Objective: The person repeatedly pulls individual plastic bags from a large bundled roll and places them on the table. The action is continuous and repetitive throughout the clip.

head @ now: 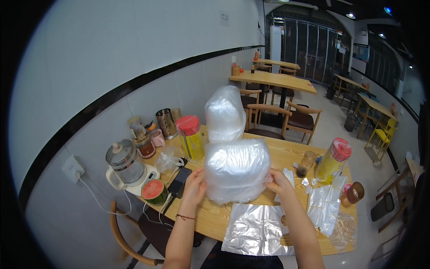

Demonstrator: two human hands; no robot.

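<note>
In the middle of the wooden table [289,148] is a bulky bundle wrapped in clear plastic [237,168], its contents pale and hard to make out. My left hand [196,186] grips its left side low down, and my right hand [278,181] pinches the plastic at its right side. Just behind it rises a second, taller plastic-wrapped bundle [225,114]. A flat silvery plastic bag [257,232] lies before me, partly hidden by my right forearm and hanging over the near table edge. Folded plastic bags [324,205] lie further right.
Left of the bundle stand a glass electric kettle [126,164], a cut watermelon [154,191], a dark phone-like device [180,180] with cables, and a red-lidded canister [189,138]. Another red-lidded canister [334,161] and a brown cup [354,192] stand right. A chair [116,218] is near-left.
</note>
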